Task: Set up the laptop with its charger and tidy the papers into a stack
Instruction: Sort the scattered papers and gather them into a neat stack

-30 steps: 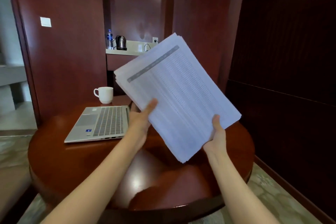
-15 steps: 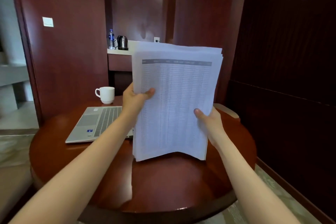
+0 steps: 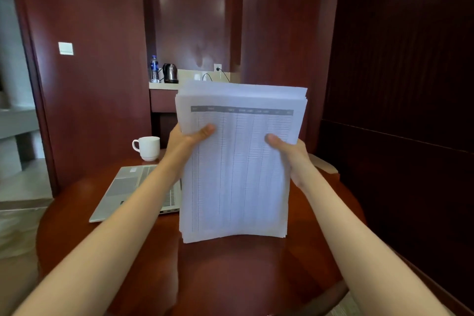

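The stack of papers [image 3: 238, 161] stands upright over the middle of the round wooden table [image 3: 230, 277], printed table facing the camera. Its lower edge sits at or just above the tabletop; contact cannot be confirmed. The print is too blurred to read. The top edges of the sheets are uneven.

The left hand [image 3: 187, 140] clamps the stack's left edge, thumb across the front sheet; its remaining fingers are hidden behind the paper. The right hand [image 3: 289, 151] clamps the right edge in the same manner, thumb in front, other fingers hidden.

The open laptop [image 3: 133, 187] lies flat on the left part of the table. The left forearm and the stack cover its right portion, and the screen cannot be made out. A white mug [image 3: 147, 147] stands on the far side of the table, beyond the laptop.

The tabletop is glossy dark red wood; its near edge is cut off by the frame. Dark wood panelling covers the walls. On a far shelf [image 3: 164, 85] stand a water bottle [image 3: 154, 69] and an electric kettle [image 3: 170, 73]. A wall socket [image 3: 217, 67] with a black cable plugged in is to the right of the kettle. A light switch [image 3: 66, 48] is mounted on the left panel.
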### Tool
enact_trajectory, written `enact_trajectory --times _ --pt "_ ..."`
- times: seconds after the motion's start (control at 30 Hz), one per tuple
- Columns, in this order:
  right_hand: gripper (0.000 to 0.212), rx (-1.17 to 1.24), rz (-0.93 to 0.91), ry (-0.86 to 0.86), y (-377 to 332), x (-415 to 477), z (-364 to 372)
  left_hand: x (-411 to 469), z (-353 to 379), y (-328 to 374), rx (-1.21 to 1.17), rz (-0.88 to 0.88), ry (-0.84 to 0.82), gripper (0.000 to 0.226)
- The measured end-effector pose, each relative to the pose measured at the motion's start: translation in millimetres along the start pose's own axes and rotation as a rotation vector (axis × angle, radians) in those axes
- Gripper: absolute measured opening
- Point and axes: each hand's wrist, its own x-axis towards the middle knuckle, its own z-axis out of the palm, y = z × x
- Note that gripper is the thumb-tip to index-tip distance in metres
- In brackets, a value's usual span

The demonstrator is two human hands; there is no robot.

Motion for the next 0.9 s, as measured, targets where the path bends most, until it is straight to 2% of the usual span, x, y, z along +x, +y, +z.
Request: enact_trajectory --times 0.07,0.17,0.27,0.4,0.47,0.53,0.6,0.67,0.73,0.77,0.83,0.9 --pt "0.049 0.011 -0.028 0.04 -1 2 7 0 5 1 -0.009 -0.014 0.059 0.038" --pt "0.053 -0.02 -0.05 0.052 -4 5 9 3 3 -2 -0.011 0.002 0.134 0.029" --pt "0.049 -0.152 -0.037 0.001 -3 6 7 3 2 -5 -0.029 0.034 0.213 0.019" --pt "0.049 -0.442 0.113 -0.172 5 -8 -12 5 0 -1 -0.128 0.019 0.333 0.012" --pt "0.041 -0.479 0.194 -0.127 16 -15 -30 4 -4 0 -0.229 -0.015 0.426 0.015" --pt "0.038 -0.349 0.216 0.019 30 -22 -44 2 -7 -4 -0.342 -0.073 0.53 0.026" --pt "0.048 -0.039 0.206 0.137 44 -30 -45 -4 -8 -11 -0.473 -0.118 0.582 0.024" --pt "0.064 0.23 0.201 0.162 58 -37 -33 -13 -4 -23 -0.578 -0.153 0.537 0.018" --pt "0.08 0.284 0.204 0.171 68 -43 -15 -25 4 -33 -0.664 -0.169 0.448 0.014" --pt "0.079 0.283 0.188 0.216 70 -45 -7 -31 7 -38 -0.688 -0.169 0.408 0.014" --pt "0.051 0.273 0.129 0.352 69 -44 -2 -38 5 -46 -0.694 -0.185 0.361 0.013" --pt "0.027 0.278 0.068 0.418 61 -42 -6 -42 -13 -53 -0.612 -0.236 0.378 0.012"
